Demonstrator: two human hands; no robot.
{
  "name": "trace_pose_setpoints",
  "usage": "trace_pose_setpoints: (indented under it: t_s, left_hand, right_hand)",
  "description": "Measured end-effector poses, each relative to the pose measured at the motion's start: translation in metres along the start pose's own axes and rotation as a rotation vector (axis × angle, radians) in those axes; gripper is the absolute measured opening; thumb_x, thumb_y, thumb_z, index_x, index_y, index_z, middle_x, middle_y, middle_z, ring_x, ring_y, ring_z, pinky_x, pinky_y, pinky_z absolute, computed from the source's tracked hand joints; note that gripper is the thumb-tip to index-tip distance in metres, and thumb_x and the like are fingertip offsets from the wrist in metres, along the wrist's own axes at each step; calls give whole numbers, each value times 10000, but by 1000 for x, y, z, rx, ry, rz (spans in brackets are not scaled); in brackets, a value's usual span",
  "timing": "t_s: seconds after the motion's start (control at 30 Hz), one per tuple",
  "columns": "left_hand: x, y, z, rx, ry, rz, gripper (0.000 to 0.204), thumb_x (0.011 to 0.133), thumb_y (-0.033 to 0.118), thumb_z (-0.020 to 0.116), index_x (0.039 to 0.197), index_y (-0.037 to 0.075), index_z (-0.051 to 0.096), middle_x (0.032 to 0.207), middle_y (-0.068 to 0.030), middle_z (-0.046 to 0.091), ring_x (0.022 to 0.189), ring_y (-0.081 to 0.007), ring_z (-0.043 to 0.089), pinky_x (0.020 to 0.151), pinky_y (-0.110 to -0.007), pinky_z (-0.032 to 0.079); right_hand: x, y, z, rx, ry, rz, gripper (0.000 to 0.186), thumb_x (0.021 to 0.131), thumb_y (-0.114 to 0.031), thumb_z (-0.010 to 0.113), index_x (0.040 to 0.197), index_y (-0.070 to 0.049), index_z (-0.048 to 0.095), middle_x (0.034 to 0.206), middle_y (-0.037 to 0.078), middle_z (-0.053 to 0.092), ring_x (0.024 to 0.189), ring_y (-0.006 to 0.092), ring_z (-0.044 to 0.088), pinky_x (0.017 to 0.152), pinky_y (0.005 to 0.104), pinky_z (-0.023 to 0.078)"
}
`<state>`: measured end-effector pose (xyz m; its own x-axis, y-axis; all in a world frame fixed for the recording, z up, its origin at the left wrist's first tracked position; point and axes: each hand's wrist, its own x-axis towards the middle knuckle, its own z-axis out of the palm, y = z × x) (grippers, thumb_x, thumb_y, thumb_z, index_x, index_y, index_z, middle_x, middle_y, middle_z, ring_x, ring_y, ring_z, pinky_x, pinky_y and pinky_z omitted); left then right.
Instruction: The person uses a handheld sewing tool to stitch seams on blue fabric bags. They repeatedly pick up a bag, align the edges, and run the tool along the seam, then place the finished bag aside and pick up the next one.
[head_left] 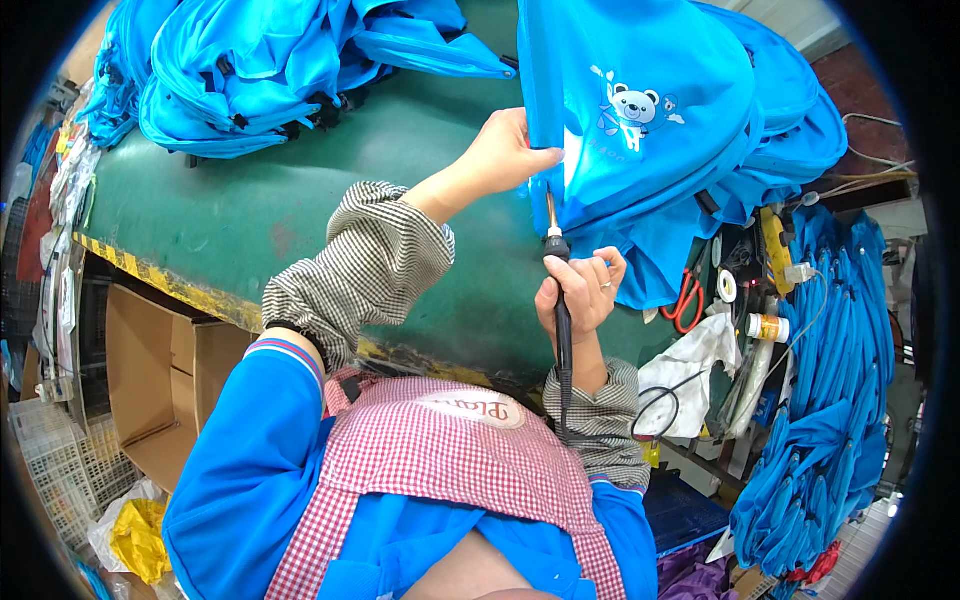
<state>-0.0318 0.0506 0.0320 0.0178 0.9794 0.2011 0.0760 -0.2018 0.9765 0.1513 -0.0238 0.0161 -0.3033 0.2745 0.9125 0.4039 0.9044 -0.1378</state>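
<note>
My left hand [500,153] pinches the folded edge of a bright blue fabric piece [690,75] with a white bear print. Below it, my right hand [585,290] is wrapped round the black handle of a soldering iron [556,246]. The iron points away from me, and its metal tip reaches the fabric edge just under my left fingers. Whether the tip touches the cloth or lies just over it I cannot tell. From the handle's lower end a black cable runs down past my right sleeve.
A heap of blue fabric pieces [240,75] lies far left on the green table [250,205], whose near edge has yellow-black tape. At right are red-handled scissors [686,300], a white cloth [690,378], a small bottle [768,327] and hanging blue pieces [835,350]. A cardboard box [150,375] stands lower left.
</note>
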Motion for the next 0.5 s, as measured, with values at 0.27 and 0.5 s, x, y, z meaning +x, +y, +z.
trace_pose_setpoints:
  t_s: [0.27, 0.5]
  left_hand:
    - [-4, 2, 5, -36, -45, 60, 189, 816, 70, 660, 987, 4, 612, 837, -7, 639, 743, -61, 557, 651, -249, 475]
    - [-7, -12, 81, 494, 157, 370, 438, 869, 245, 616, 1209, 2, 485, 1101, -230, 563, 1067, -384, 523, 894, -451, 413]
  right_hand:
    - [5, -3, -1, 60, -4, 113, 116, 842, -173, 606, 897, -71, 618, 640, 29, 503, 559, 194, 468, 769, 400, 417]
    - [27, -5, -77, -16, 252, 130, 241, 971, -263, 422, 978, -38, 509, 652, 50, 461, 548, 176, 451, 844, 455, 437]
